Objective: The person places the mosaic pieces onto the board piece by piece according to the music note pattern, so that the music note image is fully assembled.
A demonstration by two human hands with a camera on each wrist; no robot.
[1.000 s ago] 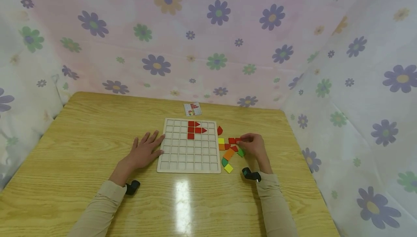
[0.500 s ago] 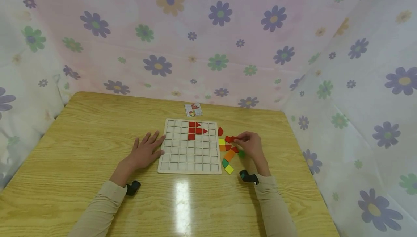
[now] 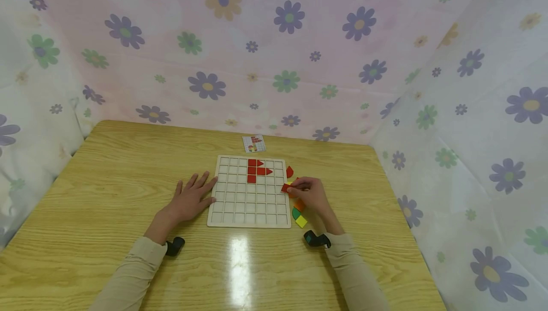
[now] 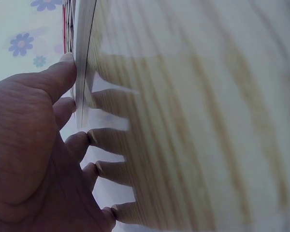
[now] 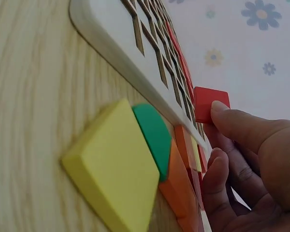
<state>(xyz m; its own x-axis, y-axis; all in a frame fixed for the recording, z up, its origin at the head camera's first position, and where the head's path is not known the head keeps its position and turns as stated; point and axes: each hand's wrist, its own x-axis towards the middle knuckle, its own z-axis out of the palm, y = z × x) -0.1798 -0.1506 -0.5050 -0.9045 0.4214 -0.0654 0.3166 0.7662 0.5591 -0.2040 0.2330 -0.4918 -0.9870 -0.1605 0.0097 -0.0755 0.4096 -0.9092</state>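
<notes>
In the head view, a pale wooden grid board (image 3: pixel 239 206) lies on the table. Several red square and pointed tiles (image 3: pixel 251 171) fill cells near its top. My right hand (image 3: pixel 312 196) is at the board's right edge, thumb and fingers pinching a red square tile (image 5: pixel 203 99), raised above the rim in the right wrist view. My left hand (image 3: pixel 188 201) lies spread on the table, thumb and index fingertip against the board's left edge. Loose pieces beside the board include a yellow square (image 5: pixel 111 166) and a green rounded piece (image 5: pixel 152 137); my right hand partly hides others.
Behind the board lies a small picture card (image 3: pixel 254 143) with a coloured tile pattern. A red rounded piece (image 3: pixel 289 171) sits by the board's upper right. Flower-printed cloth (image 3: pixel 287 82) hangs behind the wooden table (image 3: pixel 107 173) and along its sides.
My right hand has pinched a red square tile from the loose pieces and carried it left to the board's right edge. The left hand stays where it was.
</notes>
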